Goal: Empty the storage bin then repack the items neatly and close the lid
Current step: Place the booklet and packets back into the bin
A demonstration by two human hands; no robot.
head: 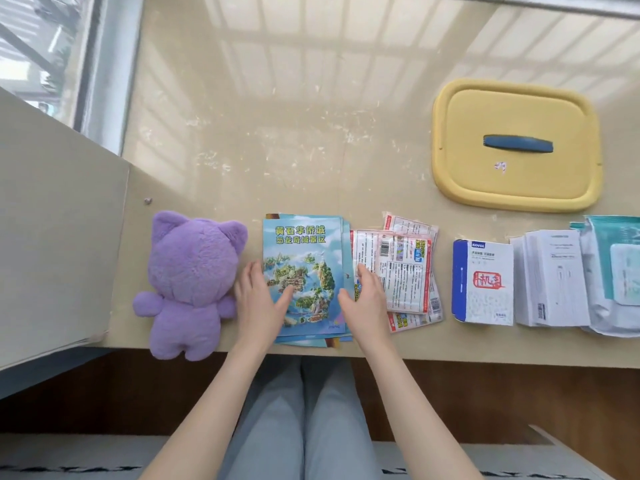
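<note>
Glossy blue brochures [304,271] are being squared into one stack at the near edge of the table [277,133], probably so that they can go back into the bin as a single flat bundle. The left hand [258,299] is being pressed against the stack's left edge and the right hand [363,299] against its right edge; both are being kept open and flat, fingers spread, with nothing gripped. A purple plush toy [190,282] is lying face down just left of the stack. To the right, items are being kept in a row by kind: red-printed sachets [408,268], a white and blue box [483,282], a second white box [550,275] and wipe packs [616,271]. The yellow lid [516,147] is lying far right, handle up, clear of the sorting. The bin itself is not being shown
</note>
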